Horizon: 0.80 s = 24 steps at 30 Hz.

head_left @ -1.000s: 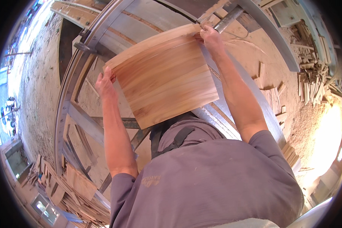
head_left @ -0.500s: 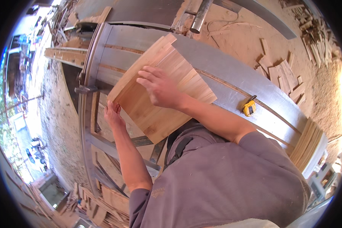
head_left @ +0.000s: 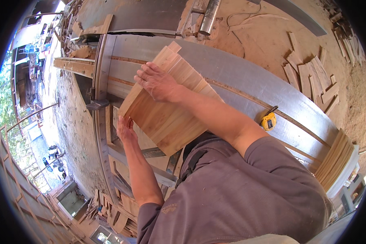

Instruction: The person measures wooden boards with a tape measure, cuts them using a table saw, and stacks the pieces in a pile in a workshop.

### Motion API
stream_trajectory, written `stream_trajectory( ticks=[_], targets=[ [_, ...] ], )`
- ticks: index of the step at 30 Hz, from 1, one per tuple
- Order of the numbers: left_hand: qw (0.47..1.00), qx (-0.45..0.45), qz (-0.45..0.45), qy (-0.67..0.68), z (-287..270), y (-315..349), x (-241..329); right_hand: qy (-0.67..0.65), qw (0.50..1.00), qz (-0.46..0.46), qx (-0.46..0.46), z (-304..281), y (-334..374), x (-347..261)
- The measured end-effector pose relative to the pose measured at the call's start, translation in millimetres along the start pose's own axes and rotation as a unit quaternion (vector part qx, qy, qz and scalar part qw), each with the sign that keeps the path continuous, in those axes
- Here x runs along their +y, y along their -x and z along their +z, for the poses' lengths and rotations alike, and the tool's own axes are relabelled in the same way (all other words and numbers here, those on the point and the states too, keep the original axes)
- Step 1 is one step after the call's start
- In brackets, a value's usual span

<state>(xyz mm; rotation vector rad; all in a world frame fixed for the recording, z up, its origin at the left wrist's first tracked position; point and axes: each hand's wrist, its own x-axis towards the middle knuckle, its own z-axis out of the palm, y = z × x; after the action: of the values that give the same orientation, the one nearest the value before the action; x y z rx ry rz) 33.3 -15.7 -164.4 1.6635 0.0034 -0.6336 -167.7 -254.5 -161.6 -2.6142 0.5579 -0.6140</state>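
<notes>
A pale wooden panel (head_left: pixel 171 118) of boards side by side, some ends staggered, rests tilted over the metal table in front of my body. Along its far left side runs a narrower wooden strip (head_left: pixel 148 79). My left hand (head_left: pixel 126 130) pinches the near left corner of the panel, fingertips on its edge. My right hand (head_left: pixel 156 83) lies across the strip, with its fingers curled over the outer edge; the fingertips are partly hidden. A yellow tape measure (head_left: pixel 268 120) sits on the table to the right of the panel.
The grey metal table (head_left: pixel 232 103) has long slots and a rail with a dark clamp-like knob (head_left: pixel 97 105) at its left. A stack of wooden strips (head_left: pixel 333 162) lies at its right end. Offcuts (head_left: pixel 311 77) are heaped on the floor beyond; a metal pipe (head_left: pixel 210 18) stands behind.
My right hand has moved left and away from me, from the panel's face to the strip's outer edge. My left hand stays at the corner. The whole view has shifted slightly.
</notes>
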Motion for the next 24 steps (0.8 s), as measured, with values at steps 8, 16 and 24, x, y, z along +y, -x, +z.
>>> stream_trajectory(
  ticks=[8,16,24],
  targets=[
    [0.999,-0.028,-0.020,-0.004,-2.0,-1.0,-1.3,0.006,1.000,-0.006,0.027,0.8,0.3,0.6],
    [0.997,0.017,-0.068,0.023,2.3,12.5,-2.6,-0.305,0.919,0.113,0.223,-28.9,48.5,3.4],
    [0.997,-0.007,-0.070,0.018,10.2,9.3,-1.2,-0.365,0.819,0.397,0.195,-44.7,51.1,63.8]
  ],
)
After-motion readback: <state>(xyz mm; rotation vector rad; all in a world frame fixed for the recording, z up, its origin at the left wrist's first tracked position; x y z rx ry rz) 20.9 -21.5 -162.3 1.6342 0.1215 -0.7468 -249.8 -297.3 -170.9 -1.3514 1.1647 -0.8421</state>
